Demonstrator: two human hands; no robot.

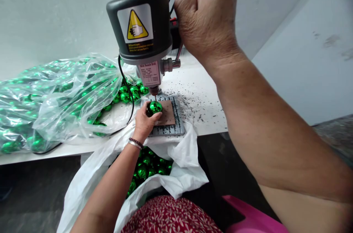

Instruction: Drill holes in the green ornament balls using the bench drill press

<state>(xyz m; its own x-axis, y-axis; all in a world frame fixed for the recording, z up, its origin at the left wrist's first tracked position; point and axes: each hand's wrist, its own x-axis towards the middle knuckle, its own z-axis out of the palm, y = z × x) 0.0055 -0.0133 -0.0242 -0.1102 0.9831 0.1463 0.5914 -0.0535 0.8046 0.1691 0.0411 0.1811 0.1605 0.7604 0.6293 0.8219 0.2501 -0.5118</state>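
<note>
My left hand (145, 121) holds a shiny green ball (156, 107) between thumb and fingers, on a brown board (167, 113) over the drill's grey base plate (179, 115). Directly above the ball is the bit of a mini bench drill (139, 23); whether it touches the ball or enters it cannot be told. High at the right of the drill head, my right hand (208, 12) is closed round a handle, of which only a bit of red shows.
A clear plastic bag (60, 97) of green balls lies on the white table (204, 89), dark shavings scattered right of the drill. Below the table edge, a white sack (190, 174) holds more green balls. A black cable (132, 104) runs left of the drill.
</note>
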